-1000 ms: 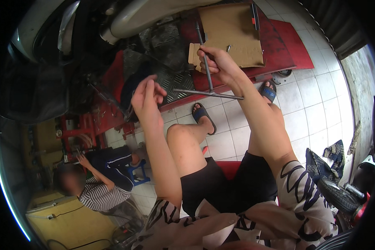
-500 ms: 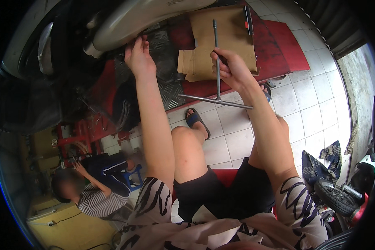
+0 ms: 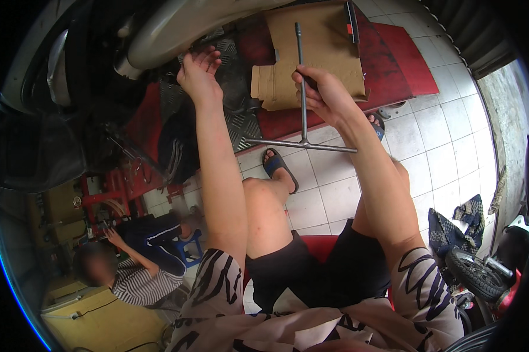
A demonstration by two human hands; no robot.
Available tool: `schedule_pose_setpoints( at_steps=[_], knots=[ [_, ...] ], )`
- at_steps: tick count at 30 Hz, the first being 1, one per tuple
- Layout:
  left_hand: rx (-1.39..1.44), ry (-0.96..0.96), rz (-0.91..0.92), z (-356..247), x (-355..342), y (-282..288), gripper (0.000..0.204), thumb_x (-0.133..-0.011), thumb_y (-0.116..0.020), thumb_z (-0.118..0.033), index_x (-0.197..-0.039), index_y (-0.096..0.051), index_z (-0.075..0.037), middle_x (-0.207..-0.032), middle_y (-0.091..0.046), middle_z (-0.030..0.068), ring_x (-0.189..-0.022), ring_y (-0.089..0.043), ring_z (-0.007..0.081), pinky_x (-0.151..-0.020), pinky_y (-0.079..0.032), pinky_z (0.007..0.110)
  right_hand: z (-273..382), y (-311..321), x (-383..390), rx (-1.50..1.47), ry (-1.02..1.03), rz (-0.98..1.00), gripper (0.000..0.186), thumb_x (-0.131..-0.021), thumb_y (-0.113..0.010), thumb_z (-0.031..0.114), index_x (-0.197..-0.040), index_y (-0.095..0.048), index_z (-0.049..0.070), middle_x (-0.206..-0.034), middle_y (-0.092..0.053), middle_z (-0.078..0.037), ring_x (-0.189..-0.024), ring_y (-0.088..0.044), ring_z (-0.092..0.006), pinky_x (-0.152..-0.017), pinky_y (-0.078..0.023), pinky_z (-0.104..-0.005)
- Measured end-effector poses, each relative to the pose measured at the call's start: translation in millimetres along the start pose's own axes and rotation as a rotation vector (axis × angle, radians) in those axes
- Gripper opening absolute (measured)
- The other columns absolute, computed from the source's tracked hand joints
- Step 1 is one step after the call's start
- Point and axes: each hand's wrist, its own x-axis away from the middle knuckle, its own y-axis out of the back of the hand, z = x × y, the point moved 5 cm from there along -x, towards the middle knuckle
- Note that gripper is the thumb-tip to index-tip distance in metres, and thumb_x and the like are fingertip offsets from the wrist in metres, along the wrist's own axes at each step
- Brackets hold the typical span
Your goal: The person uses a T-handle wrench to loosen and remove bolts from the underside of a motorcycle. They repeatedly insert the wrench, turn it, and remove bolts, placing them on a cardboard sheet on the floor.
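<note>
My right hand [image 3: 326, 94] grips the upright shaft of a T-handle socket wrench [image 3: 304, 126]. Its socket end points away from me, over a flattened cardboard box [image 3: 311, 56], and the crossbar lies nearest me, its right end by my right forearm. My left hand [image 3: 201, 73] is raised with its palm turned up and the fingers loosely bent and apart; nothing shows in it. Just beyond those fingers is the rounded grey motorcycle part [image 3: 182, 32], which looks like an exhaust silencer. A small gap appears between hand and part.
Under the cardboard runs a red platform [image 3: 393, 64] with a patterned metal plate [image 3: 247, 126]. At lower left a person in a striped shirt [image 3: 147, 281] sits on a blue stool [image 3: 189, 252]. On the right are a dark patterned cloth [image 3: 452, 232] and a small wheel [image 3: 476, 274].
My left hand has come away from the underside of the grey part and its palm has turned upward. The wrench in my right hand has shifted slightly left.
</note>
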Motion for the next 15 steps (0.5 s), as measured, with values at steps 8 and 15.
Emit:
schedule_pose_setpoints(
  at_steps=[8,15],
  knots=[
    [-0.099,-0.145,-0.029,-2.0,-5.9,2.5,0.016,-0.092,-0.05,-0.009,-0.103,-0.05,0.003,-0.086,-0.06,0.0126,-0.069,-0.063,0.0203,-0.057,-0.048,0.028,-0.6,-1.4,-1.3,0.025,-0.006,-0.016,0.027,-0.099,-0.044,0.024,-0.077,-0.053,0.01,-0.052,-0.031,0.008,-0.042,-0.021,-0.0041,-0.041,-0.018,-0.0211],
    [-0.038,-0.212,-0.002,-1.2,3.1,9.0,0.012,-0.092,-0.05,-0.01,-0.101,-0.05,-0.002,-0.078,-0.056,0.0076,-0.056,-0.053,0.0122,-0.048,-0.037,0.022,7.4,4.4,-1.9,0.032,0.015,-0.037,0.027,-0.099,-0.044,0.025,-0.077,-0.052,0.011,-0.052,-0.03,0.008,-0.042,-0.02,-0.0041,-0.042,-0.018,-0.0205]
  ],
)
